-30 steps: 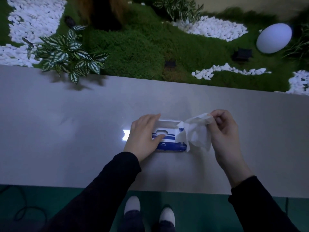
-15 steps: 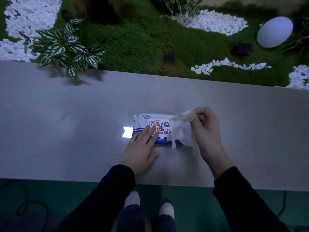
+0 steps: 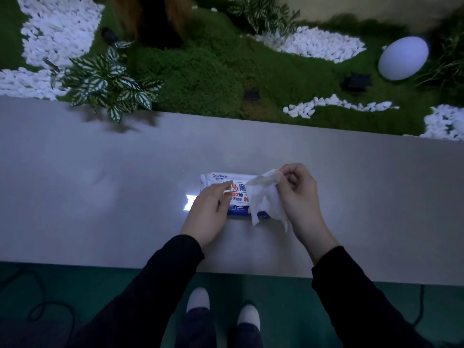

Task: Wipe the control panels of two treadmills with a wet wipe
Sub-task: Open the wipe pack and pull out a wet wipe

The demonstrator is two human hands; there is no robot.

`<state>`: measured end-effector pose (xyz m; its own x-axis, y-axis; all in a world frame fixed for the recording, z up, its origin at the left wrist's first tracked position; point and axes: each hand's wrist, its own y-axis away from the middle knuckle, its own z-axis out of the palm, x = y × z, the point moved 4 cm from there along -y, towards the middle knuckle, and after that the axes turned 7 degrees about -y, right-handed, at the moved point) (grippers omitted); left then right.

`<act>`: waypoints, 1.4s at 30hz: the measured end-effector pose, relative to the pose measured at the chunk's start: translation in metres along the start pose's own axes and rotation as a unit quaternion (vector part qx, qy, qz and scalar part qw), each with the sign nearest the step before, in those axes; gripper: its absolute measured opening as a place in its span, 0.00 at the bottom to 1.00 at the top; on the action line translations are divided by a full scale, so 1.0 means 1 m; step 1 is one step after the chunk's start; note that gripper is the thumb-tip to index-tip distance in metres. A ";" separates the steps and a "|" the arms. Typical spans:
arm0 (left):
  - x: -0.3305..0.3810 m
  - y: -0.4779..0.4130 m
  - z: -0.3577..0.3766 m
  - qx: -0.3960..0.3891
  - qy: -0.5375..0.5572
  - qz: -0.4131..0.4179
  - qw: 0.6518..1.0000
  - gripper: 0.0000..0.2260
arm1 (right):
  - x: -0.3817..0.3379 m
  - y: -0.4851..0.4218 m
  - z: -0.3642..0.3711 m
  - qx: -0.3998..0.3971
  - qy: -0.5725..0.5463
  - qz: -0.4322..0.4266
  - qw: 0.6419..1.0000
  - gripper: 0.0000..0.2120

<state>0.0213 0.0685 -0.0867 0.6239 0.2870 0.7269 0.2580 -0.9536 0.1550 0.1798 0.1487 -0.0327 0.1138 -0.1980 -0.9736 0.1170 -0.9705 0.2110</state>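
— While the wipe pack lies flat on the grey ledge, where is the wet wipe?
— In the right hand, pinched at its upper edge between the thumb and curled fingers. The sheet hangs over the pack's right end.
— Left hand status?
— Palm down, fingers straight and close together, resting on the pack's left half.
— Surroundings?
— Moss, white pebbles, a striped-leaf plant and an egg-shaped lamp lie beyond the ledge's far edge.
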 end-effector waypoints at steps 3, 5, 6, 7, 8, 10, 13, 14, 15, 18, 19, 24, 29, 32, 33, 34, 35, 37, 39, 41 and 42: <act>0.024 0.002 -0.020 0.000 0.121 -0.059 0.991 0.12 | -0.019 0.004 0.001 -0.009 0.010 -0.009 1.000 0.10; 0.043 0.007 -0.033 -0.024 0.224 -0.090 0.970 0.11 | -0.036 0.008 0.001 -0.022 0.008 -0.010 1.000 0.10; 0.054 0.010 -0.040 -0.040 0.256 -0.092 0.961 0.13 | -0.045 0.011 0.001 -0.029 0.004 -0.011 1.000 0.10; 0.065 0.012 -0.046 -0.055 0.265 -0.079 0.960 0.15 | -0.055 0.014 0.000 -0.037 -0.002 -0.010 0.999 0.09; 0.076 0.014 -0.052 -0.063 0.254 -0.058 0.963 0.17 | -0.065 0.017 0.000 -0.046 -0.008 -0.009 0.999 0.09; 0.099 0.019 -0.064 -0.059 0.225 -0.024 0.972 0.12 | -0.086 0.025 -0.002 -0.067 -0.015 -0.007 0.998 0.07; 0.128 0.028 -0.082 -0.013 0.229 -0.018 0.973 0.08 | -0.113 0.040 -0.008 -0.095 -0.021 -0.021 0.995 0.04; 0.136 0.033 -0.088 0.008 0.231 -0.024 0.973 0.12 | -0.121 0.045 -0.012 -0.101 -0.023 -0.026 0.994 0.04; 0.143 0.038 -0.093 0.026 0.233 -0.030 0.972 0.15 | -0.128 0.050 -0.017 -0.106 -0.024 -0.033 0.994 0.04; 0.166 0.054 -0.108 0.040 0.223 -0.049 0.973 0.18 | -0.147 0.065 -0.034 -0.113 -0.023 -0.043 0.992 0.06; 0.174 0.059 -0.113 0.038 0.215 -0.050 0.975 0.17 | -0.152 0.069 -0.040 -0.115 -0.024 -0.043 0.992 0.07; 0.211 0.082 -0.142 0.039 0.225 -0.048 0.972 0.13 | -0.183 0.089 -0.069 -0.122 -0.014 -0.051 0.991 0.02; 0.243 0.103 -0.159 0.021 0.240 -0.036 0.970 0.11 | -0.216 0.114 -0.087 -0.161 -0.031 -0.056 0.985 0.03; 0.257 0.115 -0.173 0.025 0.244 -0.041 0.968 0.09 | -0.229 0.139 -0.094 -0.233 -0.031 -0.027 0.972 0.11; 0.261 0.119 -0.178 0.021 0.244 -0.040 0.969 0.07 | -0.232 0.147 -0.095 -0.258 -0.031 -0.019 0.966 0.14; 0.267 0.123 -0.182 0.011 0.239 -0.038 0.970 0.08 | -0.235 0.155 -0.095 -0.277 -0.029 -0.013 0.960 0.18; 0.271 0.126 -0.186 0.002 0.232 -0.037 0.972 0.11 | -0.237 0.162 -0.095 -0.289 -0.028 -0.008 0.957 0.20; 0.278 0.132 -0.193 -0.022 0.219 -0.046 0.974 0.18 | -0.241 0.177 -0.094 -0.294 -0.038 -0.003 0.955 0.16; 0.280 0.137 -0.199 -0.055 0.212 -0.052 0.974 0.14 | -0.243 0.190 -0.094 -0.280 -0.065 0.005 0.958 0.08; 0.278 0.146 -0.204 -0.089 0.223 -0.061 0.969 0.04 | -0.246 0.205 -0.094 -0.253 -0.084 0.010 0.964 0.04; 0.275 0.152 -0.206 -0.101 0.236 -0.067 0.964 0.01 | -0.246 0.212 -0.094 -0.236 -0.084 0.009 0.968 0.04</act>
<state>0.0803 -0.0160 0.2744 0.1775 0.3817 0.9071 0.1354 -0.9224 0.3617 0.2693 0.0045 0.2594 -0.0379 -0.2725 -0.9614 0.5580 -0.8039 0.2059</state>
